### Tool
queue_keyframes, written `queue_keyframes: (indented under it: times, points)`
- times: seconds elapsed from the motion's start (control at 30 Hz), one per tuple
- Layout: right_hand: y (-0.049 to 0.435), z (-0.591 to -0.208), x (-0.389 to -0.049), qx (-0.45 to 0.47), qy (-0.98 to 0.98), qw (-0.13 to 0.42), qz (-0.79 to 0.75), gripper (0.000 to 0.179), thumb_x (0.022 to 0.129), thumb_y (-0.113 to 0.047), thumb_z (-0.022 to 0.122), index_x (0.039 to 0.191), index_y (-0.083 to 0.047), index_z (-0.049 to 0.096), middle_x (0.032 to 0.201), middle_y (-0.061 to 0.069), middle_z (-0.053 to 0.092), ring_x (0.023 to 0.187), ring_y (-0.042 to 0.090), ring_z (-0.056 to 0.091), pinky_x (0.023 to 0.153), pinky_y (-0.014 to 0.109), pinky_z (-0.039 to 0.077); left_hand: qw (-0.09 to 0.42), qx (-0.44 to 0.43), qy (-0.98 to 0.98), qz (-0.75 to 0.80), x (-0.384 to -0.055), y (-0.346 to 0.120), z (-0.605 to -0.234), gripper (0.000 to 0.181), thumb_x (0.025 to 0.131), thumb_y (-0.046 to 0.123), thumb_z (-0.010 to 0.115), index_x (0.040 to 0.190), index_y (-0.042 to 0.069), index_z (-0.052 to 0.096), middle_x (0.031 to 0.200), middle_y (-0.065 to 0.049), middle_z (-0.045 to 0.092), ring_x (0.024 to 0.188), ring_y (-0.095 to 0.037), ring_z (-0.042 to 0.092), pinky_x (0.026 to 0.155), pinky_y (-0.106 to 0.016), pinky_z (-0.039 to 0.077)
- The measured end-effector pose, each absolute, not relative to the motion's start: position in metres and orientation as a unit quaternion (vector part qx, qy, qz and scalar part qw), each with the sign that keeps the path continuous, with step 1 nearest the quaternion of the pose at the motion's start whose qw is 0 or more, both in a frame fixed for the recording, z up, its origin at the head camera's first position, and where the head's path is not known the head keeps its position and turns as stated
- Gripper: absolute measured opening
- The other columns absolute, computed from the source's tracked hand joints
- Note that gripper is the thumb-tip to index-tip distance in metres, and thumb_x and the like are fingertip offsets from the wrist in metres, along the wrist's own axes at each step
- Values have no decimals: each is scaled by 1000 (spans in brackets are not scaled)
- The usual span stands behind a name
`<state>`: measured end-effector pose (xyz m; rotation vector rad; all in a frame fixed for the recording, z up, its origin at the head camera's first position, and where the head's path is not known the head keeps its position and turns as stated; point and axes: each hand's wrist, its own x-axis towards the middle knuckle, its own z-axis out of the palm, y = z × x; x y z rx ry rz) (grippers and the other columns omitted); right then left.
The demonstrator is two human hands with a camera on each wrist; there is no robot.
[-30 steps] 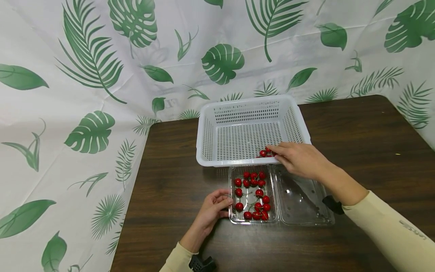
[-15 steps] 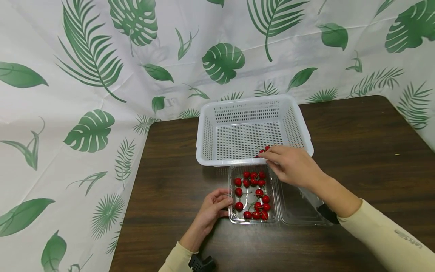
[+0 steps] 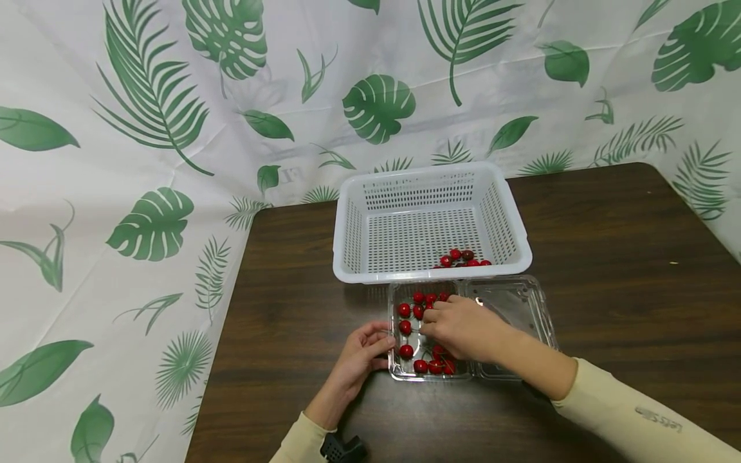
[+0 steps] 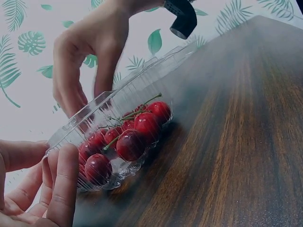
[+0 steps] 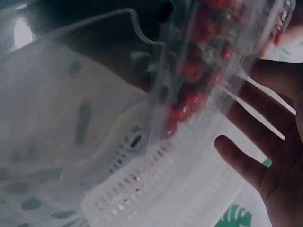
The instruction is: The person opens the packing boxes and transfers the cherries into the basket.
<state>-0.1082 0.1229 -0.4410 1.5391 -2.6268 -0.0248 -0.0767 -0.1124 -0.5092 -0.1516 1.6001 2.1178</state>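
Observation:
A clear plastic clamshell box [image 3: 418, 379] lies opened out on the table, with several red cherries [image 3: 406, 352] in its left half. My left hand [image 3: 361, 354] grips the box's left side; in the left wrist view its thumb and fingers are at the wall and rim. My right hand [image 3: 466, 328] is over the cherry half, its fingers pointing down into it. The box wall and cherries [image 4: 130, 145] hide those fingertips in the left wrist view, so whether they pinch a cherry cannot be made out. The right wrist view is blurred.
Directly behind the box stands a white perforated basket [image 3: 370, 278], with more cherries [image 3: 455, 255] in its front right corner. To the right lies the box's clear lid [image 3: 512, 299], partly under my right forearm. A leaf-print sheet [image 3: 347, 77] hangs behind the dark wooden table [image 3: 608, 257].
My right hand has moved from the basket's front right corner forward and left to over the clamshell box. The cherries in that corner are uncovered. My left hand has stayed at the box's side.

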Motion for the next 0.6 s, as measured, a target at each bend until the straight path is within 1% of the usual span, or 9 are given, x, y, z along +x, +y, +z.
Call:
queue_keyframes:
  times: [0.17, 0.4, 0.6]
  points:
    - [119, -453, -105, 504, -861, 51, -57, 18, 72, -19, 78, 87, -22, 71, 88, -4, 66, 78, 17, 60, 62, 29, 45, 238, -58, 584, 774, -77, -112, -509, 42, 88, 3, 65, 123, -11, 47, 86, -2, 62, 74, -11, 60, 56, -22, 52]
    - [117, -458, -103, 486, -870, 41, -70, 14, 71, -18, 80, 80, -23, 70, 80, -5, 60, 73, 19, 56, 59, 29, 40, 239, -58, 587, 771, -77, -112, -509, 42, 88, 4, 66, 122, -10, 48, 86, -2, 62, 75, -12, 60, 57, -23, 53]
    - [115, -464, -104, 480, -874, 43, -66, 14, 69, -15, 78, 77, -23, 69, 74, -4, 56, 68, 20, 57, 59, 30, 41, 238, -59, 589, 770, -76, -112, -511, 41, 87, 5, 66, 122, -10, 49, 86, -2, 63, 76, -11, 60, 57, -23, 53]
